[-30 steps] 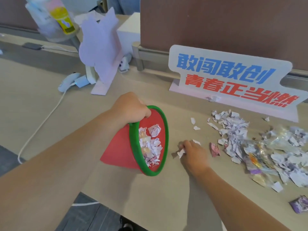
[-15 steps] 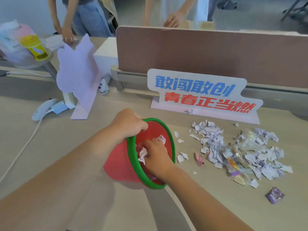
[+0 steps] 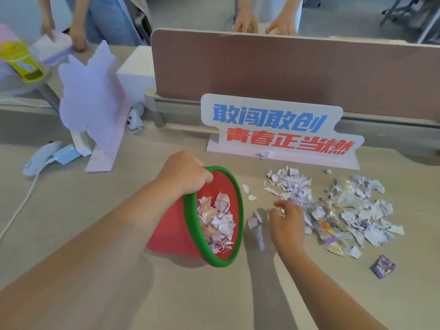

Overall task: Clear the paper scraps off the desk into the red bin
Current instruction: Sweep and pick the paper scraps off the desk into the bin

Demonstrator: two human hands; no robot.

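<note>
Left hand (image 3: 184, 173) clamped on green rim of red plastic bin (image 3: 171, 236), bin tipped on side on beige desk (image 3: 95, 270), mouth facing right, partly filled with crumpled scraps. Right hand (image 3: 287, 222) hovers just beside mouth, fingers (image 3: 279, 204) apart and curled, holding nothing. Torn white-lilac paper scraps (image 3: 357, 210) heaped right of hand, mixed with clear wrappers; few loose bits (image 3: 254, 221) between hand and bin. Scraps look light, limp, flutter-prone: likely better raked or pinched in bunches than singly.
</note>
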